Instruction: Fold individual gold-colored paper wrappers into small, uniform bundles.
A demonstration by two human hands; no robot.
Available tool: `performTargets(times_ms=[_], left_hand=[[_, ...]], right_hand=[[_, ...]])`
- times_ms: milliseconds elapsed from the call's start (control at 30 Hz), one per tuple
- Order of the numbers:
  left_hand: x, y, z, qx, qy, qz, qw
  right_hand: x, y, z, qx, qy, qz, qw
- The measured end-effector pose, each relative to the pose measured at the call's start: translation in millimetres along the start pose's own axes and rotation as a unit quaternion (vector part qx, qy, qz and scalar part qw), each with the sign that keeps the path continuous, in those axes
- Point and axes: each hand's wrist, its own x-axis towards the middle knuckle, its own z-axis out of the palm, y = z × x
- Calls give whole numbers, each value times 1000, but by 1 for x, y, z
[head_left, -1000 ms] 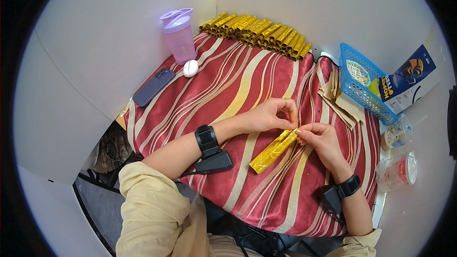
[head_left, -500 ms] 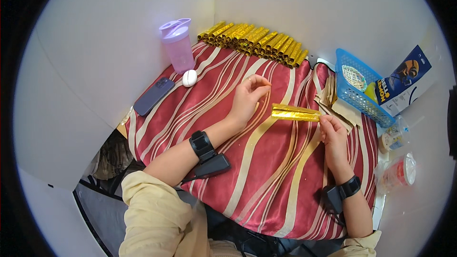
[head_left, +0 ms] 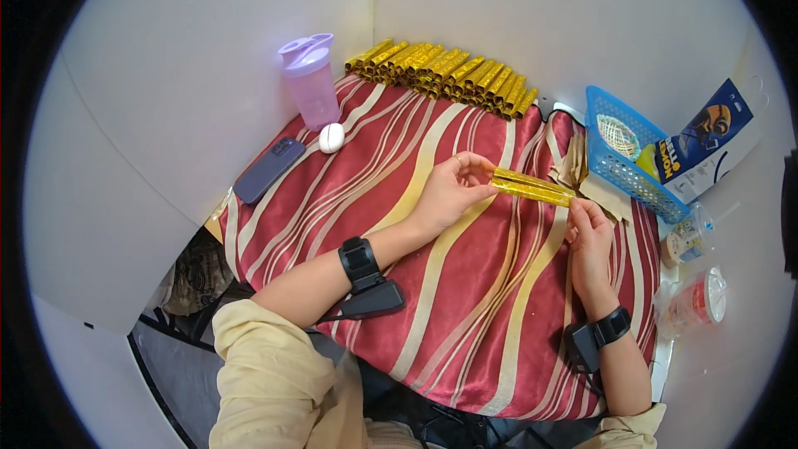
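Spanning the space between our two hands, the gold foil piece (head_left: pixel 534 188) is right of the frame's centre, above the striped red cloth (head_left: pixel 465 316). We pinch its left end in our left hand (head_left: pixel 451 194) and its right end in our right hand (head_left: pixel 589 241), the hands apart from each other. At the top centre we see stacked gold tubes (head_left: pixel 445 71); at the upper left, a purple shaker bottle (head_left: pixel 312 91) above a dark phone (head_left: pixel 270 170); at the upper right, a blue basket (head_left: pixel 633 179) beside folded brown paper (head_left: pixel 607 197).
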Motion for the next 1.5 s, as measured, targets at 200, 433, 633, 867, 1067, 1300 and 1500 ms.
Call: performTargets(times_ms=[200, 433, 633, 867, 1067, 1300, 1500], left_hand=[[-2, -2, 1, 34, -19, -10, 999], [-2, 1, 1, -53, -14, -14, 998], [-7, 5, 5, 120, 29, 222, 967], [-6, 13, 2, 265, 12, 341, 902], [-11, 24, 8, 177, 41, 320, 930], [-9, 22, 6, 240, 19, 341, 909], [-8, 18, 6, 221, 21, 297, 929]], right_hand=[[-2, -1, 1, -21, -15, -12, 1000], [-1, 1, -1, -23, -24, 3, 999], [4, -1, -13, 81, -70, 70, 992], [9, 0, -21, 197, -149, 176, 953], [7, -4, -19, 201, -172, 216, 940], [5, -3, -23, 212, -210, 234, 925], [-1, -7, -13, 211, -173, 204, 940]])
